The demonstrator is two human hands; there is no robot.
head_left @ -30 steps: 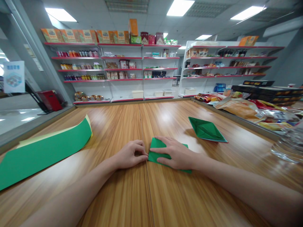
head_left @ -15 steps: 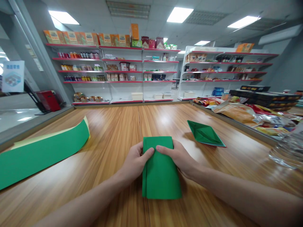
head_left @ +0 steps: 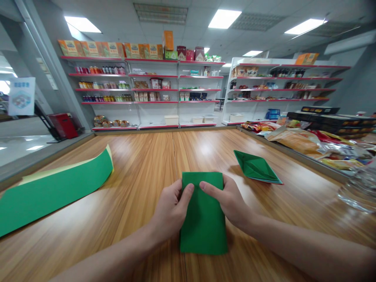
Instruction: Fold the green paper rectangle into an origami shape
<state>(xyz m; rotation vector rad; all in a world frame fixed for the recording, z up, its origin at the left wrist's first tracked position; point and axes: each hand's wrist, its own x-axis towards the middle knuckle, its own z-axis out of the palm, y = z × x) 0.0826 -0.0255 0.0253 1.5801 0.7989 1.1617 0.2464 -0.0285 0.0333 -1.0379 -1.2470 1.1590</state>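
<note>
A folded sheet of green paper (head_left: 205, 227) is held between my two hands, low over the wooden table. My left hand (head_left: 172, 205) grips its left edge near the top, thumb on the front face and fingers behind. On the opposite edge my right hand (head_left: 235, 199) pinches it the same way, its thumb pointing inward across the front. The fingers behind the paper are mostly hidden. To the right lies a folded green paper boat shape (head_left: 257, 166), apart from both hands.
A curled green paper strip (head_left: 64, 188) with a pale yellow back lies left on the wooden table (head_left: 141, 156). At right are a clear plastic container (head_left: 358, 192), snack packets (head_left: 296, 141) and stacked black boxes (head_left: 326, 121). Stocked shelves (head_left: 152, 102) stand beyond.
Both hands and the folded green paper have shifted slightly right and down in view. The paper's front now looks flatter, and the layered fold along its left side no longer shows.
</note>
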